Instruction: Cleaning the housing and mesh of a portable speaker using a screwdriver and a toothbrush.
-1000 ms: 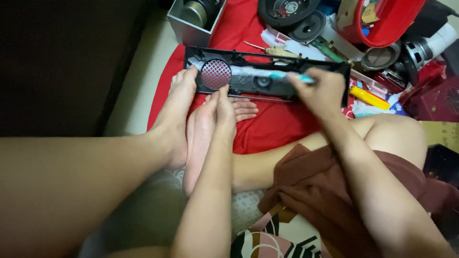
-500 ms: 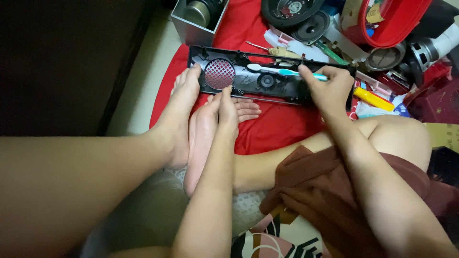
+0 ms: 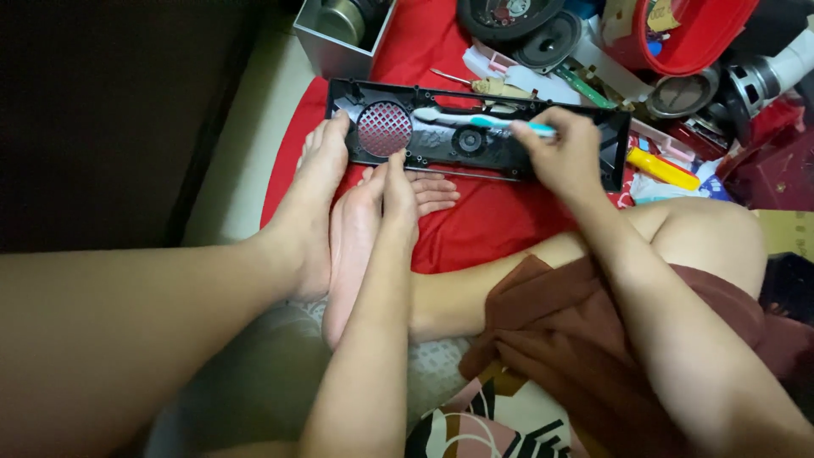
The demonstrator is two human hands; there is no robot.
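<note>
My left hand (image 3: 398, 191) lies against the near edge of the black speaker panel (image 3: 475, 136); its fingers are partly hidden behind my foot (image 3: 318, 182), so I cannot tell how its grip stands. My right hand (image 3: 564, 157) is closed on a toothbrush (image 3: 475, 120), bristles over the panel, which lies on the red cloth (image 3: 483, 220). Since half a second ago the brush has slid left. The grey box (image 3: 326, 47), cut off at the top, holds dark round parts; the red tub (image 3: 695, 38) holds scraps.
</note>
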